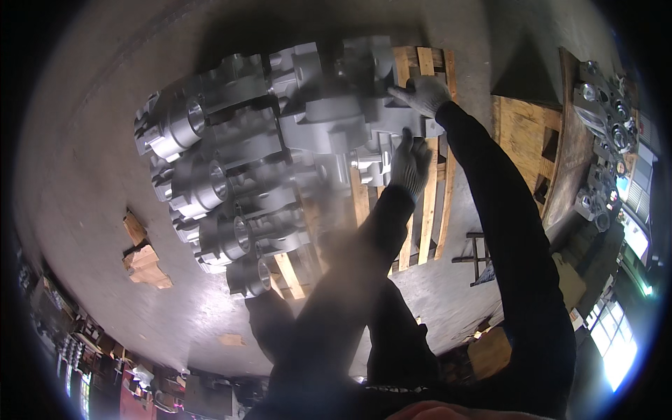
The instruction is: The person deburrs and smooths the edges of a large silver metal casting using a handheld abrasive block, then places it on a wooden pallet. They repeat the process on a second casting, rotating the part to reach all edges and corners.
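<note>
Grey-gloved, my left hand (413, 164) reaches up from below, fingers stretched out at the near side of a grey metal casting (396, 119). Past it, my right hand (425, 96) lies on the far right end of the same casting, its thumb pointing left. That hand looks closed on the casting's edge, though part of the grip is hidden. To the left sits a blocky grey casting (325, 124). Cylindrical castings with round bores, such as this one (183, 126), stand in rows further left. A slatted wooden pallet (426, 231) lies beneath the castings.
Torn cardboard (147, 262) lies on the concrete floor (105, 182) at left. A wooden crate (525, 129) stands at right, with more metal parts (603, 112) beyond it. A small dark metal frame (478, 257) rests near the pallet's right side.
</note>
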